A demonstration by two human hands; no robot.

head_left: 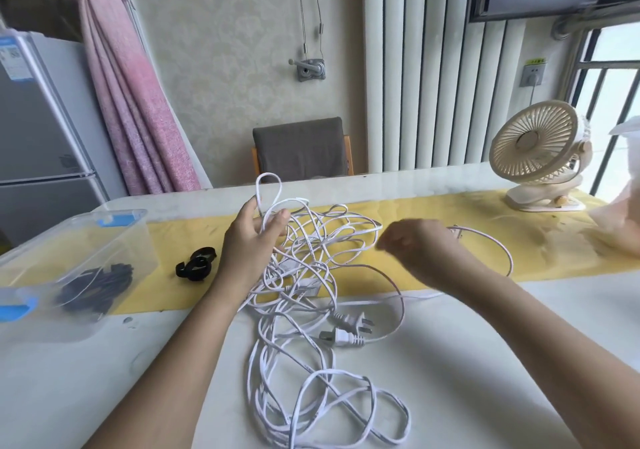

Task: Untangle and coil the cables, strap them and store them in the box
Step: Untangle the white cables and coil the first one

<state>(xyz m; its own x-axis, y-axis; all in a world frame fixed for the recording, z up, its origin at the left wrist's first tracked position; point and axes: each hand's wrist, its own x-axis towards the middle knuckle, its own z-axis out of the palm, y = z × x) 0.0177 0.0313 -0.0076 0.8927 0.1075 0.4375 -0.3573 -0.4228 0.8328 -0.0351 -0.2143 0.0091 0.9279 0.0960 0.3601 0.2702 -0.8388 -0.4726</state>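
White cables [311,275] sprawl mid-table in one tangle, not yet sorted, with slack trailing toward 6 o'clock. Left hand [254,240] grips a loop lifted at the tangle's 11 o'clock. Right hand [420,246] sits at 3 o'clock, blurred, fingers curled; we cannot tell whether it pinches a strand. Two plugs [341,337] lie free at 5 o'clock.

Our judgement: we should work from a plug end, feeding it back through each crossing. Yanking the loop would likely tighten knots. Left anchors, right traces one line.

Strap [195,263] waits at 9 o'clock, clear box [121,211] beyond it, black bundle [97,286] inside.
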